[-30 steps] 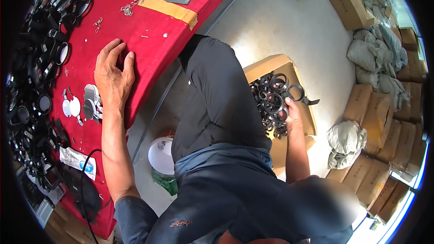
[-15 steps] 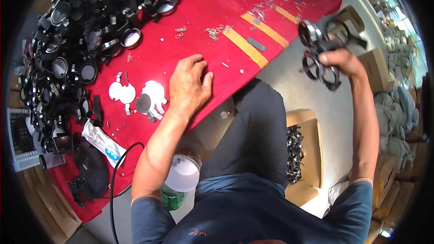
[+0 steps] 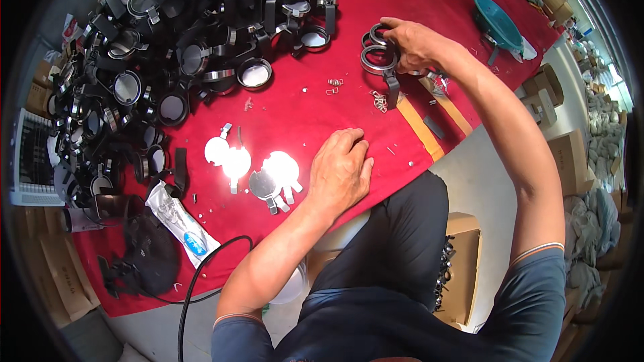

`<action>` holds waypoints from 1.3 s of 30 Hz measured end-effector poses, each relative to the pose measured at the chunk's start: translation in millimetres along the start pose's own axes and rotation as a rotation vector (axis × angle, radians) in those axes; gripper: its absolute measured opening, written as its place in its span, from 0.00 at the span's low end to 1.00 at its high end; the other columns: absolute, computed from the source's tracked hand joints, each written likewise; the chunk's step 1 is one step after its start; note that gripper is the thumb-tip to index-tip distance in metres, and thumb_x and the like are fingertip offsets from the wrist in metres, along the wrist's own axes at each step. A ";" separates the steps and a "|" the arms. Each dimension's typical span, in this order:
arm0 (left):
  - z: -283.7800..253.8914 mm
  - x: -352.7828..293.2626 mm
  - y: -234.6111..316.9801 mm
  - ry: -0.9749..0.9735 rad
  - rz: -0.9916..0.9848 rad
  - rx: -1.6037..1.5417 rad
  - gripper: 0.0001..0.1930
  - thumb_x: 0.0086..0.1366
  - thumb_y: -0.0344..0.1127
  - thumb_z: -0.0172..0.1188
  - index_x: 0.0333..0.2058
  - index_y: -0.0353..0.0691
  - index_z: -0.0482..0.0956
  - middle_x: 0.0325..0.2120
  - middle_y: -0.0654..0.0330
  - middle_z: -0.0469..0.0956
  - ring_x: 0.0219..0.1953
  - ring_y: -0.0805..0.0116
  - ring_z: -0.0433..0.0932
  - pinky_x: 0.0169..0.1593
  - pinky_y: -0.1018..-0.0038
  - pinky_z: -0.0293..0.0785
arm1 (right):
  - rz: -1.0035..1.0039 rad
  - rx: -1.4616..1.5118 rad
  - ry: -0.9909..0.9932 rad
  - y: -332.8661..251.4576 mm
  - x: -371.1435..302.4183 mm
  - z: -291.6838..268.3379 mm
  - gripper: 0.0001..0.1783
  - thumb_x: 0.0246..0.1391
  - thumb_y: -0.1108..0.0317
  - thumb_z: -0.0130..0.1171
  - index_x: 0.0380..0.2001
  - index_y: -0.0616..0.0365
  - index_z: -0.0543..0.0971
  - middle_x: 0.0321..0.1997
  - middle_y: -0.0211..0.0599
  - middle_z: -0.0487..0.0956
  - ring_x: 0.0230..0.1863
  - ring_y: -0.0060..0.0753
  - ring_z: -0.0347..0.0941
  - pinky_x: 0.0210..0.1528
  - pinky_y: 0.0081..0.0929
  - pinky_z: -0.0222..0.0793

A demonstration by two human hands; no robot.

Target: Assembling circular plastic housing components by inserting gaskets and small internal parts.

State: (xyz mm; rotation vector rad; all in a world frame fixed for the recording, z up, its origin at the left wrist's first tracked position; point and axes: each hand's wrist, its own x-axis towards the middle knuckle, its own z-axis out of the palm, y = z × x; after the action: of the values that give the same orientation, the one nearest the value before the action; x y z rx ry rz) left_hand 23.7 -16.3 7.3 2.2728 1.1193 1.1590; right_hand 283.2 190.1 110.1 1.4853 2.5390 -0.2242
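My right hand [image 3: 417,47] reaches across the red tablecloth with its fingers bent over several black ring-shaped parts [image 3: 379,59]. These have shiny metal rims, and a flat black tab hangs from one of them. Its grip is partly hidden behind the rings. My left hand [image 3: 341,171] rests palm down on the cloth near its front edge, holding nothing, the thumb apart from the loosely bent fingers. Left of it lie shiny flat discs with tabs [image 3: 275,175], and another pair of bright discs [image 3: 231,159]. Small wire clips [image 3: 380,100] lie just below the held rings.
A large heap of black round parts with metal rims [image 3: 194,57] covers the far left. Yellow tape strips [image 3: 421,127], a teal basin [image 3: 498,23], a white tube-shaped packet [image 3: 181,221] and a black cable [image 3: 191,288] are on the table. A cardboard box [image 3: 463,268] stands by my leg.
My right hand has brought the black ring-shaped parts from beyond the table's right edge to over the cloth. My left hand stays resting on the cloth. The whole view has shifted.
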 end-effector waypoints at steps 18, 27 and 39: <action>-1.8 -3.6 -3.6 0.004 -0.022 -0.002 0.12 0.59 0.30 0.73 0.41 0.32 0.87 0.51 0.50 0.83 0.53 0.48 0.82 0.56 0.59 0.82 | 0.374 0.193 0.478 -88.0 -83.0 22.4 0.27 0.54 0.44 0.74 0.36 0.62 0.86 0.33 0.58 0.85 0.40 0.62 0.85 0.47 0.54 0.81; -13.8 2.5 -4.1 0.394 -0.098 -0.127 0.25 0.69 0.31 0.66 0.64 0.34 0.76 0.63 0.42 0.75 0.65 0.42 0.75 0.68 0.56 0.71 | 0.529 0.678 0.864 -165.0 -99.6 72.9 0.20 0.56 0.62 0.73 0.45 0.67 0.83 0.34 0.51 0.86 0.36 0.49 0.85 0.42 0.42 0.79; -0.8 -3.5 0.2 0.300 -0.088 -0.159 0.22 0.61 0.30 0.69 0.54 0.33 0.81 0.58 0.45 0.80 0.65 0.41 0.75 0.69 0.52 0.73 | 0.443 0.895 0.504 -192.4 -124.9 104.9 0.18 0.58 0.69 0.69 0.52 0.62 0.85 0.36 0.38 0.89 0.35 0.24 0.83 0.42 0.30 0.80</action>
State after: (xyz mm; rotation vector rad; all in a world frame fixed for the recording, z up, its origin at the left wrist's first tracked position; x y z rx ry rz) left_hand 22.0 -19.2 6.1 1.9548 1.1720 1.5307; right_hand 184.3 -32.6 44.8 2.6585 2.4494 -1.1530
